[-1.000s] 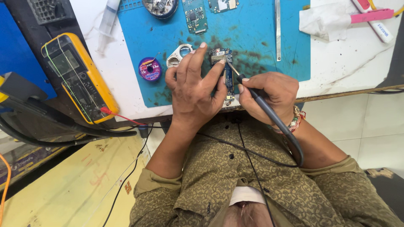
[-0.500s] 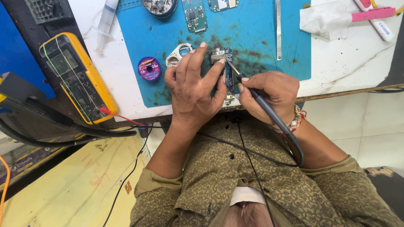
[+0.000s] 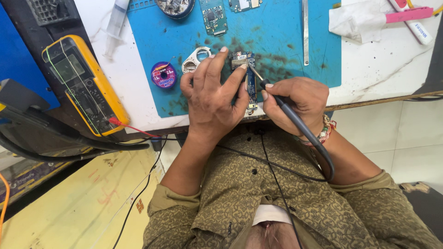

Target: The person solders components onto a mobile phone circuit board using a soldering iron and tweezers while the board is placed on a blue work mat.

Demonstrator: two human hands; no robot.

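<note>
My left hand presses a small blue circuit board onto the blue work mat, fingers spread over its left and top edge. My right hand grips a dark soldering iron like a pen. Its metal tip rests on the top end of the board, beside my left index finger. The iron's black cable runs down over my lap.
A yellow multimeter lies at the left with a red probe lead. On the mat are a purple solder-wick spool, a metal bracket, other circuit boards, a tin of parts and a steel strip. A crumpled tissue and a pink tool lie at the right.
Almost nothing has moved. Both hands stay on the board and the iron tip stays at the board's top end.
</note>
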